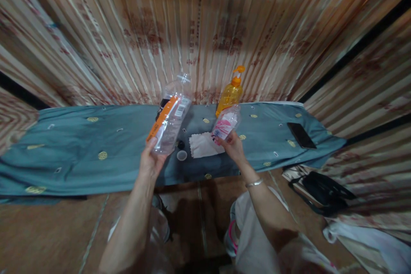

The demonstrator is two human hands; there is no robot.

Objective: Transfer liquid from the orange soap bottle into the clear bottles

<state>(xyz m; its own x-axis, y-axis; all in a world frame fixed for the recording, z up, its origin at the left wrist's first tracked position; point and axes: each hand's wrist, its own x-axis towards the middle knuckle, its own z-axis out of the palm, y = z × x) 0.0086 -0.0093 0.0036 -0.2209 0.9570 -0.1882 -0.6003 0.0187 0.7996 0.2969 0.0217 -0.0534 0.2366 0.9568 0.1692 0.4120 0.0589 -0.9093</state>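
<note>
Your left hand (150,163) is closed around the base of a large clear plastic bottle (171,115) with an orange label, holding it lifted above the worktop (73,145) and tilted so its open neck points up and away from you. Your right hand (233,146) grips the bottom of a small clear bottle (226,122) with a pink and white label, also raised off the surface and leaning to the right; a thin bracelet (254,183) sits on that wrist. The two bottles are near each other but apart.

The worktop is covered by a blue-grey cloth dotted with yellow round motifs. Between your hands, on the cloth, lie a white cloth square (203,144), a small white cap (181,155) and, just beside it, a small dark cap (181,144). Behind the small bottle stands an orange pump bottle (231,93), close to the striped curtain (205,30) at the back. A black phone (301,135) lies flat towards the right end of the worktop, well away from your hands. On the floor to the right sits a black bag (324,192).
</note>
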